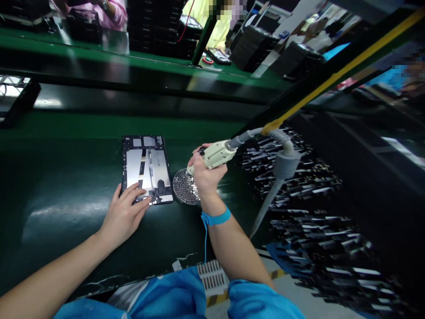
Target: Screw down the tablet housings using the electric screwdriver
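Observation:
An opened tablet (133, 166) with a silvery inside and a dark frame lies flat on the green bench. Across its lower edge rests my left hand (124, 212), fingers spread and touching it. My right hand (207, 177) is wrapped round a pale electric screwdriver (219, 153), whose tip end points down and left over a round screw tray (184, 188). The tray, dotted with many small shiny spots, sits just right of the tablet. Part of it is hidden behind my right hand, and I cannot make out the bit itself. A blue wrist strap (217, 217) circles my right wrist.
A grey hose (247, 136) runs from the screwdriver to a hanging grey fitting (285, 164). Racks of dark, thin parts (318, 257) fill the right side. Behind a raised green ledge (159, 62), co-workers sit among black stacks (254, 46). A black tray (20, 99) stands at the left.

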{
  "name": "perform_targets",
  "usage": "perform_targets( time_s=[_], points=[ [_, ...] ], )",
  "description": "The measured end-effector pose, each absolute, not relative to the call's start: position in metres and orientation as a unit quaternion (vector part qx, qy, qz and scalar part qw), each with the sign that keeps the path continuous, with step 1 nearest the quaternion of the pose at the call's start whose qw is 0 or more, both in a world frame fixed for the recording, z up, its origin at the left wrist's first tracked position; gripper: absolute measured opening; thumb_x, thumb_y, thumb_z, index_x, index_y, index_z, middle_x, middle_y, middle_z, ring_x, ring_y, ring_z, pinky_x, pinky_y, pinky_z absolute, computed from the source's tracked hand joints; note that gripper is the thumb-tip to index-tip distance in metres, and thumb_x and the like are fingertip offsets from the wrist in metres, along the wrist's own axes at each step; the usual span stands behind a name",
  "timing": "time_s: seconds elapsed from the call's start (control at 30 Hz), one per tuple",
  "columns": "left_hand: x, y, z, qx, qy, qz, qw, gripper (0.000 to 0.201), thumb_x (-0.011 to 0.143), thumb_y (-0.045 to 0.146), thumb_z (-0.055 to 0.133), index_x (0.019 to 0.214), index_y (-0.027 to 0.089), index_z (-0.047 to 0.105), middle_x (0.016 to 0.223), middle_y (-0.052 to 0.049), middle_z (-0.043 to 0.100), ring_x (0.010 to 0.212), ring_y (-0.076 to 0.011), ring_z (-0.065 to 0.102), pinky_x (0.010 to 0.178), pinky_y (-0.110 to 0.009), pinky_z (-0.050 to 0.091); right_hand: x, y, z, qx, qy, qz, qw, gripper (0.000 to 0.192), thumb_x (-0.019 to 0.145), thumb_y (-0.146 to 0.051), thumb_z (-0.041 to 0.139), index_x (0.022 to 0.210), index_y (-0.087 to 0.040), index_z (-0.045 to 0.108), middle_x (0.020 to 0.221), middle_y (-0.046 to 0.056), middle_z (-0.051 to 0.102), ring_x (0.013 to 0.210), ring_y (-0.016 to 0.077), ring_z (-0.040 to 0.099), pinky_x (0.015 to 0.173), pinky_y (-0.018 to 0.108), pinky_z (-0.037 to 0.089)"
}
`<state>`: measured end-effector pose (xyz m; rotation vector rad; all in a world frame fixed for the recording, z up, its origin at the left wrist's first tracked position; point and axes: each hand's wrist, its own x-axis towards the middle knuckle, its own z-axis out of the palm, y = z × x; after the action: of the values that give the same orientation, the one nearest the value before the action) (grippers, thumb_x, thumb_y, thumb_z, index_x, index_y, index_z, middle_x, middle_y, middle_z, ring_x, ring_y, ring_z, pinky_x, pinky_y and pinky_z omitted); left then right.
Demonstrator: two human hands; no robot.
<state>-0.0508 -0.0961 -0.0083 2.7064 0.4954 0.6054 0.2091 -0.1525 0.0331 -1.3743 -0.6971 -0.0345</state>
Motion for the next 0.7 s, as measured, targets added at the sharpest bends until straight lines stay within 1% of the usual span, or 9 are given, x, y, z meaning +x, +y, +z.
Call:
perform_targets(
  time_s=[0.1,0.27,0.33,0.4,0.5,0.6,0.7],
  points=[
    [-0.050,-0.096,-0.009,0.947,0.178,0.209,0.166,0.025,0.103,0.022,0.054,0.118,0.026,0.073,0.126,-0.010,0.070,0.135,-0.0323,0.056,0.115,-0.068,0.037,0.210,-0.153,0.037,-0.623,-0.316,-0.018,0.715,0.023,0.082,-0.024,0.069,0.103,-0.023,0.060,0.083,-0.003,0.067,0.052,0.0096,0.060,0.051,0.026,0.053],
    [-0.048,-0.097,-0.008,0.941,0.191,0.205,0.187,0.030,0.099,0.027,0.060,0.127,0.021,0.067,0.128,-0.014,0.069,0.136,-0.0340,0.056,0.117,-0.068,0.034,0.177,-0.160,0.063,-0.574,-0.326,-0.009,0.751,0.021,0.087,-0.022,0.064,0.107,-0.024,0.057,0.089,-0.002,0.065,0.051,0.0089,0.060,0.049,0.027,0.052],
    [-0.048,-0.097,-0.007,0.938,0.193,0.207,0.201,0.031,0.098,0.028,0.062,0.128,0.021,0.066,0.129,-0.014,0.069,0.136,-0.0337,0.056,0.118,-0.067,0.033,0.153,-0.164,0.068,-0.555,-0.350,0.040,0.753,0.023,0.088,-0.023,0.064,0.109,-0.026,0.055,0.092,-0.001,0.065,0.051,0.0087,0.061,0.049,0.027,0.053],
    [-0.048,-0.097,-0.005,0.936,0.194,0.205,0.211,0.032,0.097,0.028,0.064,0.128,0.020,0.065,0.130,-0.014,0.069,0.137,-0.0334,0.056,0.119,-0.066,0.032,0.130,-0.167,0.067,-0.533,-0.386,0.114,0.745,0.025,0.088,-0.024,0.066,0.110,-0.027,0.055,0.095,-0.001,0.066,0.052,0.0089,0.062,0.049,0.027,0.054],
    [-0.048,-0.096,-0.002,0.936,0.194,0.196,0.220,0.032,0.097,0.027,0.063,0.129,0.020,0.064,0.131,-0.013,0.068,0.138,-0.0325,0.054,0.119,-0.065,0.031,0.107,-0.169,0.057,-0.507,-0.428,0.193,0.723,0.026,0.087,-0.022,0.068,0.111,-0.026,0.057,0.099,0.001,0.067,0.058,0.0099,0.064,0.054,0.028,0.057],
    [-0.047,-0.096,-0.001,0.935,0.195,0.187,0.228,0.032,0.098,0.027,0.062,0.129,0.021,0.064,0.132,-0.011,0.067,0.139,-0.0320,0.052,0.119,-0.065,0.030,0.100,-0.167,0.048,-0.493,-0.438,0.219,0.720,0.027,0.088,-0.019,0.068,0.112,-0.025,0.059,0.101,0.002,0.067,0.061,0.0102,0.065,0.058,0.030,0.059],
    [-0.046,-0.097,-0.002,0.934,0.197,0.189,0.231,0.032,0.098,0.029,0.061,0.129,0.022,0.064,0.133,-0.011,0.067,0.139,-0.0318,0.052,0.120,-0.065,0.028,0.100,-0.165,0.046,-0.487,-0.432,0.224,0.725,0.026,0.088,-0.020,0.067,0.112,-0.025,0.058,0.100,0.002,0.066,0.059,0.0100,0.065,0.058,0.030,0.059]
  ],
)
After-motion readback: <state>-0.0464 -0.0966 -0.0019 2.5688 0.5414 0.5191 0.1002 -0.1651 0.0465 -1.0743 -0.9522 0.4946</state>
